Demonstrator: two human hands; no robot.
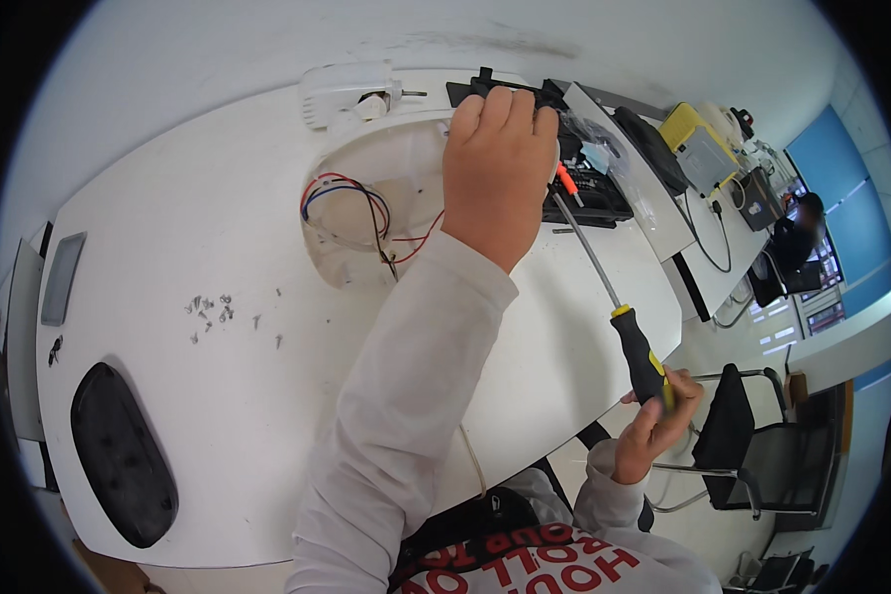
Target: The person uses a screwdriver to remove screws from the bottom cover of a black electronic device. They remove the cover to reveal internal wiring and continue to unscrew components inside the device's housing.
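A cream plastic housing (421,163) lies with its hollow side up on the white table, and loose red, blue and black wires (374,203) trail inside it. My left hand (500,173) grips its right part, fingers curled over the far rim; the palm hides that section. In my right hand (663,421), off the table's right edge, is the black-and-yellow handle of a long screwdriver (641,358). Its shaft points up toward the housing's right side. Whether the tip touches a screw there, I cannot tell.
Several loose screws (210,309) lie left of the housing. Further left are a black oval cover (124,455) and a grey slab (63,279). Behind sits a white part with a metal shaft (351,94). A black tool case (594,193) stands far right. A chair (757,445) is beyond.
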